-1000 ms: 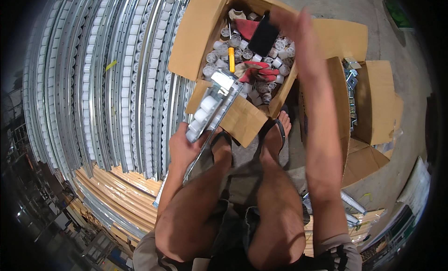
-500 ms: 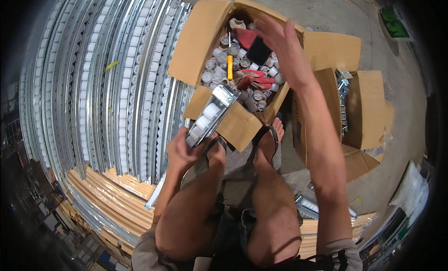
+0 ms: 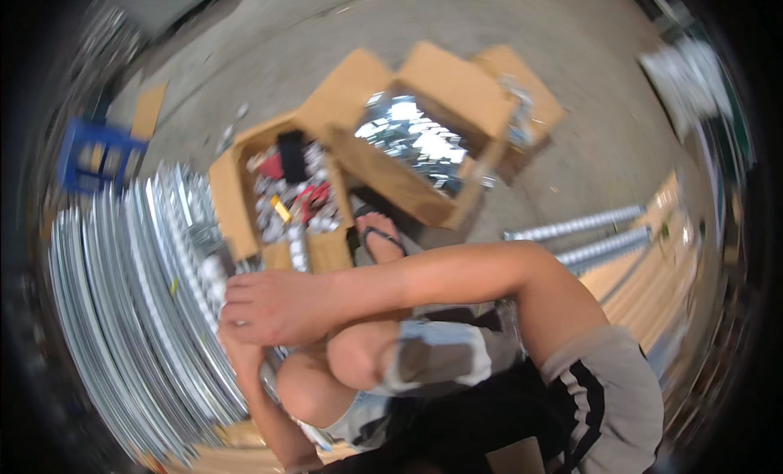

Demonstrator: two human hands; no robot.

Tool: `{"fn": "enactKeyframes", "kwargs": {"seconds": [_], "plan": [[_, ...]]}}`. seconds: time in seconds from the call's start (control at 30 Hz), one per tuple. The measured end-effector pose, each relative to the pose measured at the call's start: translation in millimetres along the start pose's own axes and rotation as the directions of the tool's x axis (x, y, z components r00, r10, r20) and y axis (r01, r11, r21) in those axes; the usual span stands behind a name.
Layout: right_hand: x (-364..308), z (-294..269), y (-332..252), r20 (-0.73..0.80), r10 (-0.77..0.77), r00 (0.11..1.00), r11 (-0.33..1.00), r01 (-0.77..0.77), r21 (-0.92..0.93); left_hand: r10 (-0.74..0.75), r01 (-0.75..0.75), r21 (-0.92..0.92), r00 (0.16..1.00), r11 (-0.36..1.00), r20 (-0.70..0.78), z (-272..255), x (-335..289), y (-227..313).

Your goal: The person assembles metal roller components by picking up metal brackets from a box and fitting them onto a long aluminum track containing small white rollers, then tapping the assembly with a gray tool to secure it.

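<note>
A metal roller track with white rollers and a grey end piece points up at the left, blurred by motion. My right hand reaches across my knees, its fingers curled over the track. Just below it, my left hand is closed at the same track, partly hidden by the right. Beyond them stands an open cardboard box of white rollers. On the rollers lie a yellow-handled tool, red-and-grey gloves and a black item.
Many roller tracks lie side by side at the left. Another open carton holds shiny metal parts. Two roller tracks lie at the right. A blue plastic stool or crate stands at the far left.
My view has swung right. My right hand has come down from above the roller box to the track beside my left hand. The track's end now points up-left.
</note>
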State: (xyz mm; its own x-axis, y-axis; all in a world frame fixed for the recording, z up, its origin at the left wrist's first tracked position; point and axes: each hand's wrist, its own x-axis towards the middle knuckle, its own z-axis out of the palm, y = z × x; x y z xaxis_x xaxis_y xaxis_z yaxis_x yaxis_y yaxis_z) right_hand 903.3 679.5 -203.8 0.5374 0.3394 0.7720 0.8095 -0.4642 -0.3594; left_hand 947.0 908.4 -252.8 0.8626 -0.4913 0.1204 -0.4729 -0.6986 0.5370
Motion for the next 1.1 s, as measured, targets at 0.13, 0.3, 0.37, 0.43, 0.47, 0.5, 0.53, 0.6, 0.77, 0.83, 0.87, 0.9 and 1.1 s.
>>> {"fn": "enactKeyframes", "kwargs": {"seconds": [0.13,0.3,0.37,0.43,0.47,0.5,0.53,0.6,0.77,0.83,0.87,0.9,1.1], "plan": [[22.1,-34.9,-50.2,-0.237,0.110,0.965,0.988,-0.132,-0.080,-0.163,0.155,-0.121,0.985,0.981,-0.062,-96.3,40.8,24.6],[-32.7,-62.5,-101.6,-0.310,0.471,0.826,0.862,-0.506,-0.038,0.134,-0.143,0.088,0.985,0.986,0.107,-116.2,102.6,168.4],[-27.3,-43.7,-108.0,-0.377,0.566,0.733,0.807,-0.586,0.072,0.324,-0.329,0.134,0.944,0.935,0.061,-130.9,128.2,218.8],[-23.7,-34.7,-111.1,-0.308,0.625,0.717,0.778,-0.604,0.173,0.381,-0.399,0.131,0.913,0.908,0.144,-132.6,136.4,296.0],[-15.6,-33.0,-115.9,-0.342,0.610,0.715,0.791,-0.576,0.206,0.553,-0.563,0.176,0.826,0.807,0.106,-135.9,140.1,329.3],[-13.5,-33.4,-119.7,-0.374,0.596,0.710,0.802,-0.548,0.237,0.630,-0.637,0.143,0.771,0.758,0.096,-136.2,149.5,355.4],[-4.1,-52.6,-132.5,-0.251,0.695,0.674,0.719,-0.647,0.254,0.651,-0.663,0.084,0.748,0.744,0.132,-130.2,138.3,397.6],[-10.7,-66.6,-140.7,-0.425,0.606,0.673,0.780,-0.608,0.149,0.657,-0.686,0.110,0.724,0.720,0.210,-106.5,126.4,458.7],[15.2,-125.4,-183.7,-0.539,0.125,0.833,0.828,-0.387,-0.405,0.832,-0.861,0.111,0.508,0.496,0.224,-95.3,43.5,581.9],[-25.7,-150.9,-196.3,-0.497,0.004,0.868,0.820,-0.287,-0.495,0.825,-0.874,0.044,0.472,0.484,0.311,-46.8,29.3,586.3],[-41.6,-169.4,-207.6,-0.448,-0.059,0.892,0.801,-0.225,-0.554,0.772,-0.878,0.128,0.469,0.462,0.429,-20.1,24.0,589.8],[-51.1,-198.2,-236.6,-0.369,0.007,0.929,0.842,-0.205,-0.499,0.798,-0.896,0.008,0.398,0.443,0.453,-5.8,16.2,590.3],[-135.2,-310.6,-307.3,-0.552,0.459,0.696,0.319,-0.709,-0.628,0.578,-0.998,-0.002,0.030,0.056,0.816,93.6,-4.9,530.3]]}}
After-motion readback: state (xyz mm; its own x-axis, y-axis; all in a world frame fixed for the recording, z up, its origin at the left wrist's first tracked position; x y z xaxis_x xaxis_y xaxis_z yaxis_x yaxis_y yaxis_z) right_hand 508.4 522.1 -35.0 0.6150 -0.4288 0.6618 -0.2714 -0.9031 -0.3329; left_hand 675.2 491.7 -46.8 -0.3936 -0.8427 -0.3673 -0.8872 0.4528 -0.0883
